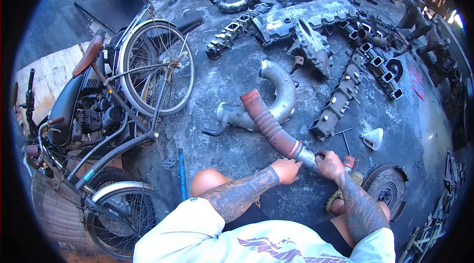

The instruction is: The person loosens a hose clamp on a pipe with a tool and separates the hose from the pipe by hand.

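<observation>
A red ribbed hose (269,127) lies slantwise in front of me, its near end joined to a silver metal pipe (307,157) by a clamp. My left hand (287,170) is at the left side of the pipe near the clamp, fingers closed; what they grip is hidden. My right hand (330,165) is wrapped round the pipe's right part. Just right of it shows a short red hose end (348,162). Beyond the ribbed hose lies a curved grey metal pipe (283,90). A T-shaped tool (344,137) rests on the ground to the right.
A bicycle (111,95) and a motorcycle (69,107) stand at the left. Engine parts, including a large ribbed cover (306,16) and a long manifold (340,96), lie ahead. A white funnel-like piece (373,138) and a round toothed plate (385,189) are at the right.
</observation>
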`<action>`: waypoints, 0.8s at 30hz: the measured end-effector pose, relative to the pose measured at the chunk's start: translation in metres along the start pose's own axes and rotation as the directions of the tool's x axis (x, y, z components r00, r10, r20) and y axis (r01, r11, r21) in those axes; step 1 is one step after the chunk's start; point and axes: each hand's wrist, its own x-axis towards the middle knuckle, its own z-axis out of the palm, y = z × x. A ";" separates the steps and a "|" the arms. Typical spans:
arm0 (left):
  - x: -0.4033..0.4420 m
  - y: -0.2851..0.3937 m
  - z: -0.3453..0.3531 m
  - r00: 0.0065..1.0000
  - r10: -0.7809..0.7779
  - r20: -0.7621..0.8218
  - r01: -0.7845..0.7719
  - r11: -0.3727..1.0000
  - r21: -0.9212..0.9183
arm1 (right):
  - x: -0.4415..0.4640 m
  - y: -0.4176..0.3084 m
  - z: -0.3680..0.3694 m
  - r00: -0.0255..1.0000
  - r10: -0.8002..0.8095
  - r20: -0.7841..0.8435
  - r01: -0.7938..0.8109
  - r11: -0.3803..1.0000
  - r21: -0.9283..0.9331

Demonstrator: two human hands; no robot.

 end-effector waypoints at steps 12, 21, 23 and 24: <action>-0.003 0.001 -0.004 1.000 -0.025 0.017 0.025 1.000 0.005 | 0.008 0.009 0.004 0.999 -0.042 -0.013 0.042 0.999 -0.006; 0.000 -0.004 0.005 1.000 -0.014 -0.028 0.014 1.000 0.006 | 0.012 0.016 0.005 1.000 -0.020 -0.002 0.020 0.999 0.026; 0.001 -0.003 0.005 1.000 -0.013 -0.018 0.013 1.000 0.006 | 0.011 0.015 0.005 1.000 0.000 0.009 0.000 1.000 0.027; 0.001 -0.003 0.005 1.000 -0.013 -0.014 0.013 1.000 0.008 | 0.010 0.015 0.005 1.000 0.008 0.014 -0.009 1.000 0.029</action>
